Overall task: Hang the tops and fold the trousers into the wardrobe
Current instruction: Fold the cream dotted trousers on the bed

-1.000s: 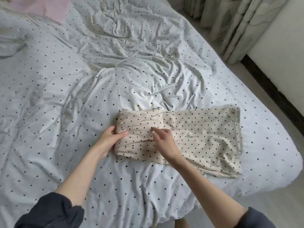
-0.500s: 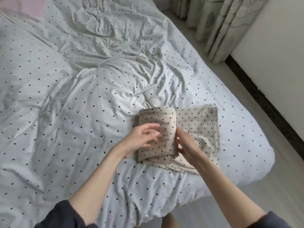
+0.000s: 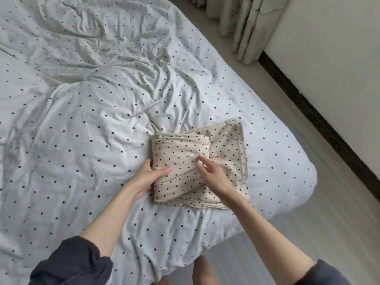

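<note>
The trousers (image 3: 181, 161) are beige with small dark dots, and they lie folded on the bed (image 3: 82, 120), near its right edge and not far from the near right corner. The thick folded part is on the left side of the bundle, and a thinner layer of the same cloth comes out from under it toward the right edge of the bed.

The left hand (image 3: 149, 175) grasps the left side of the folded bundle: the thumb lies on top of the cloth and the other fingers go under or behind the edge, where they are hidden. The right hand (image 3: 213, 173) rests on the right part of the bundle. Its fingers are relaxed and mostly straight, with the forefinger pointing forward and touching the top layer near the fold line; it does not pinch the cloth.

Both forearms are bare, and dark sleeves (image 3: 72, 264) are pushed up near the elbows at the bottom of the view.

The bed is covered with a white sheet with black dots, and this sheet is strongly wrinkled toward the far side. To the right of the bed there is a pale floor (image 3: 308, 233), then a dark skirting board (image 3: 308, 108) along a white wall (image 3: 339, 48). A light curtain (image 3: 246, 23) hangs at the far right, and it reaches down to the floor.
</note>
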`<state>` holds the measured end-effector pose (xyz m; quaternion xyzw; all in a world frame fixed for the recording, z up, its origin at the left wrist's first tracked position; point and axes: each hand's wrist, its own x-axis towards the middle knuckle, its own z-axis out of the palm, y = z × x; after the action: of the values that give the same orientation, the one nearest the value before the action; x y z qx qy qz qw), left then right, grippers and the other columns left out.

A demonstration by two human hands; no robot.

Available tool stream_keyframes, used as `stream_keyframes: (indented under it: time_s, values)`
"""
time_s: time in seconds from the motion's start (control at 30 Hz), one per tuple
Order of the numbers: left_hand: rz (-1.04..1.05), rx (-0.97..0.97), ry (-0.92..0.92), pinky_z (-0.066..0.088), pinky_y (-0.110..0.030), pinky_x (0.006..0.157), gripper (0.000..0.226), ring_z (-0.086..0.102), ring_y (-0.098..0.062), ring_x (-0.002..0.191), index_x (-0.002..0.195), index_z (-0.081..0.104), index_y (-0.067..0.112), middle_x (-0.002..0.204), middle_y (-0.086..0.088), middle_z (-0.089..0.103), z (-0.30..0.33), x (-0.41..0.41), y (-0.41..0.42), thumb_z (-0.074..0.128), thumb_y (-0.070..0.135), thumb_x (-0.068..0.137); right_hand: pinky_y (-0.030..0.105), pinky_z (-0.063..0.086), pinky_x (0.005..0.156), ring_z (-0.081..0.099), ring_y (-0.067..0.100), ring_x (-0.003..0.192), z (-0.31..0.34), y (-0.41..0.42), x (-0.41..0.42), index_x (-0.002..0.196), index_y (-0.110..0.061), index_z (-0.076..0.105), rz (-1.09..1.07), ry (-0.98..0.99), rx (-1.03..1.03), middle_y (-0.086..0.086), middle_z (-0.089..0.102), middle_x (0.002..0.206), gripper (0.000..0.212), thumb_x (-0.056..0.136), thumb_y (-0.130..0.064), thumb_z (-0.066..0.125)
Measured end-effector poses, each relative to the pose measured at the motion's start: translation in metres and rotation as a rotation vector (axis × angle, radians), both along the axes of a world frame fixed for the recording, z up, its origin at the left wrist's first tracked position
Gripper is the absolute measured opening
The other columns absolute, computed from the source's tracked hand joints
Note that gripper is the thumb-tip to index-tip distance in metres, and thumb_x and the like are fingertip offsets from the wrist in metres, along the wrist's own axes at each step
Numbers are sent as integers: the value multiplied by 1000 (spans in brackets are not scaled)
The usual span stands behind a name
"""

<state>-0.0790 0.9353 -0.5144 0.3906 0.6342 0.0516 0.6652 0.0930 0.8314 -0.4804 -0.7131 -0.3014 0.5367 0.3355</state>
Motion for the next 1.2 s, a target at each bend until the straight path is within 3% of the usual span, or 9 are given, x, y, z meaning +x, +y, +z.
stream_keyframes:
  time_s: [0.17,0.33,0.5,0.6,0.7,0.8,0.93,1.1,1.2]
  values:
    - [-45,174,61,48,-33,90,68,60,-16,99,130,40,11,113,-4,61,17,11,5,76,2,73,23,26,105,30,9,138,-1,4,6,146,-24,33,-29,235,-38,-9,30,152,48,99,-26,43]
    - [-235,405,130,45,-19,71,66,57,-1,88,127,37,24,102,10,56,62,20,18,76,10,75,41,25,115,28,11,139,-2,8,2,147,-28,30,-89,520,-55,-12,27,153,49,100,-37,41]
    - [-520,403,96,51,-29,77,57,61,-13,83,125,37,31,94,5,57,81,67,-3,69,16,82,38,49,93,54,15,117,-1,-8,34,131,-23,51,-295,541,-41,-9,55,130,44,98,-48,36]
    - [-756,310,18,45,-15,77,58,56,-9,87,137,38,29,96,7,54,65,96,-38,64,19,86,34,49,75,63,16,88,0,-30,58,104,-19,64,-385,407,-122,0,69,100,41,100,-43,31]
    - [-854,264,20,51,-29,87,45,57,-15,100,133,44,34,106,8,52,50,108,-54,57,21,92,50,49,87,59,31,84,-3,-49,73,99,-2,60,-339,276,-192,32,58,103,38,97,-36,43]
    - [-765,351,27,46,-24,88,38,55,-14,102,126,51,34,110,3,55,40,101,-50,53,14,94,50,49,94,60,36,104,-5,-54,70,103,-14,62,-299,226,-159,20,64,108,30,94,-41,52]
    - [-720,461,18,40,-23,96,43,50,-9,109,130,52,29,115,0,51,29,81,-51,50,7,93,35,52,84,63,18,95,-18,-45,57,108,-21,57,-268,109,-146,-2,66,101,31,86,-41,62]
    - [-648,502,2,33,-12,98,49,46,10,104,131,46,34,117,2,46,13,67,-62,49,4,93,39,48,90,56,24,107,-28,-29,67,127,-13,45,-331,-205,-298,7,57,121,52,83,-33,63]
    - [-662,556,52,32,-24,106,49,44,2,110,136,42,34,119,5,42,8,66,-70,46,7,96,38,37,103,38,26,130,-11,-18,70,143,-11,30,-204,-557,-65,12,37,143,67,86,-33,58]
